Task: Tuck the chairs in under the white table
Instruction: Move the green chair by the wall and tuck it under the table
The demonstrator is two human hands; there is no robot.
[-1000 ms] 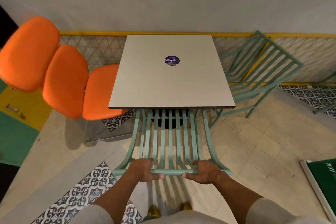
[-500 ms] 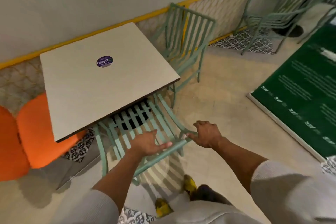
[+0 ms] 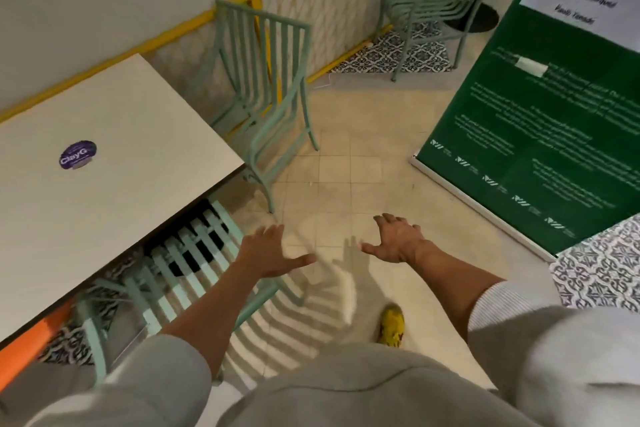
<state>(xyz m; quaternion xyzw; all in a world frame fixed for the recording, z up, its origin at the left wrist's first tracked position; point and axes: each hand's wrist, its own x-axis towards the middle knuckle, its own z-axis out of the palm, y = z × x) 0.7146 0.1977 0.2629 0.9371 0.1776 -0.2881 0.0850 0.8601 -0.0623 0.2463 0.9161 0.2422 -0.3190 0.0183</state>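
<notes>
The white table (image 3: 114,163) with a purple sticker fills the left. A mint-green slatted chair (image 3: 180,274) sits pushed in under its near edge, only the backrest showing. My left hand (image 3: 270,251) hovers open just right of that backrest, not touching it. My right hand (image 3: 394,239) is open over the bare floor tiles, fingers spread. A second mint-green chair (image 3: 266,80) stands at the table's right side, its seat partly under the table corner, back toward the wall.
A green banner (image 3: 540,121) lies on the floor at the right. More stacked green chairs (image 3: 429,3) stand by the wall at the top right. An orange seat (image 3: 24,347) shows under the table at the lower left. Open tiled floor (image 3: 346,166) lies ahead.
Both hands have let go of the near chair's backrest and opened. My view has swung right, toward the second chair and the banner.
</notes>
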